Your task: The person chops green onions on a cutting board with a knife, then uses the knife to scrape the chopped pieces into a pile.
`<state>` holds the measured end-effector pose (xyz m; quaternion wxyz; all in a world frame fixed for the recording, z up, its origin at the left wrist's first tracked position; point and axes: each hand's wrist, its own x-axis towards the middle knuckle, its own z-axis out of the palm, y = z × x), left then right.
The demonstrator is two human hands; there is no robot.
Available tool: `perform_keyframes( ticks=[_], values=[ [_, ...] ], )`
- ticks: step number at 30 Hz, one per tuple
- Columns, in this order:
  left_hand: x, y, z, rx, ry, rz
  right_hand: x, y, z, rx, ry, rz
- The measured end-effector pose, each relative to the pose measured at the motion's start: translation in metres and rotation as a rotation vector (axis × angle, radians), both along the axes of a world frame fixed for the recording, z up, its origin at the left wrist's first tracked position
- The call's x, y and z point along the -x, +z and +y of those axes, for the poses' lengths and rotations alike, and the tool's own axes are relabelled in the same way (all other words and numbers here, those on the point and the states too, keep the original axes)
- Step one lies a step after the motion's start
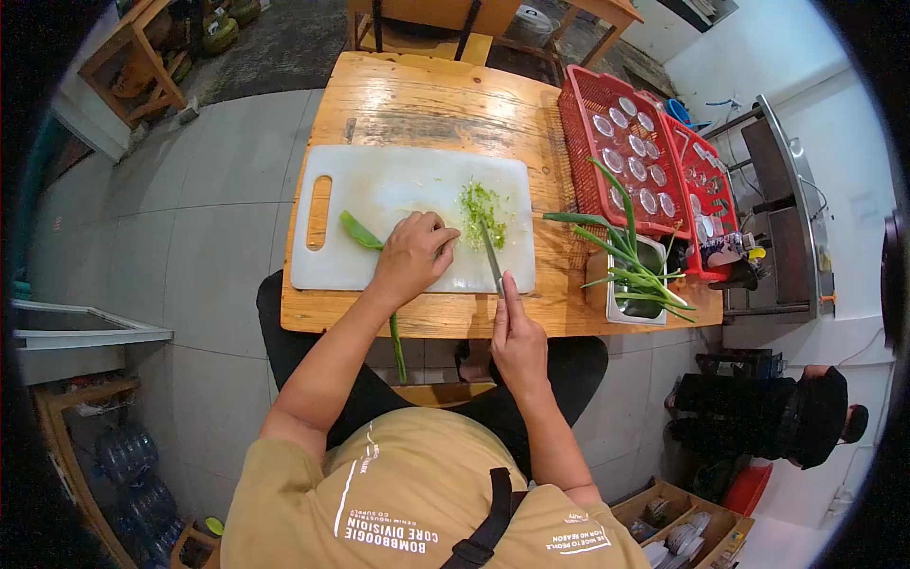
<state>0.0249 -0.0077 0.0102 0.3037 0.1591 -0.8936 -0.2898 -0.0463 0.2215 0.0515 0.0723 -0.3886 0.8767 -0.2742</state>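
Observation:
A white cutting board (pixel 398 175) lies on the wooden table. My left hand (pixel 414 252) rests on it with curled fingers, closed on a green onion (pixel 359 231). One broad leaf sticks out to the left of the hand, and another long green piece hangs down past the board's near edge. In my right hand (pixel 518 337) is the handle of a knife (pixel 491 256). Its blade points away from me, the tip at a scattered pile of finely chopped green onion (pixel 482 207). The part of the onion under my left fingers is hidden.
Right of the board, a metal container (pixel 637 308) holds whole green onions (pixel 635 261). Red plastic baskets (pixel 588 156) with upturned glasses stand at the table's right side. A person in black (pixel 777 414) is farther right. A wooden bench (pixel 427 36) is beyond the table.

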Motion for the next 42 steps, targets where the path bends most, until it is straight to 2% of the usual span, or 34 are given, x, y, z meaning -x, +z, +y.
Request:
perform_keyframes(
  ticks=[8, 11, 13, 17, 23, 26, 31, 35, 38, 42],
  values=[
    [0.001, -0.005, 0.0, -0.011, -0.012, -0.012, -0.006, -0.003, -0.001, 0.0, 0.009, 0.012],
    [0.001, -0.007, -0.001, 0.001, -0.013, -0.018, -0.002, -0.007, 0.0, -0.112, 0.019, 0.091],
    [0.002, -0.006, 0.0, -0.008, -0.014, -0.012, -0.002, -0.006, 0.0, 0.011, 0.032, 0.041],
    [0.0, -0.004, 0.001, -0.002, -0.004, -0.005, -0.001, -0.013, -0.003, -0.107, 0.026, 0.133],
    [-0.001, -0.002, 0.0, -0.008, -0.015, -0.016, -0.002, -0.001, 0.003, 0.011, 0.004, 0.041],
    [0.0, -0.005, 0.0, -0.001, -0.009, 0.003, 0.001, -0.011, 0.007, -0.137, 0.006, 0.131],
    [-0.001, -0.003, -0.001, -0.016, -0.008, -0.026, -0.003, -0.011, 0.004, -0.059, 0.045, 0.116],
    [0.0, -0.003, 0.001, -0.005, 0.003, -0.008, 0.001, -0.005, 0.004, -0.116, 0.031, 0.109],
    [-0.001, -0.001, 0.001, -0.025, -0.015, -0.018, -0.001, 0.008, 0.012, 0.02, -0.032, 0.059],
    [0.0, -0.002, 0.0, -0.017, -0.016, -0.029, 0.001, -0.001, 0.021, 0.012, -0.075, 0.044]
  ],
)
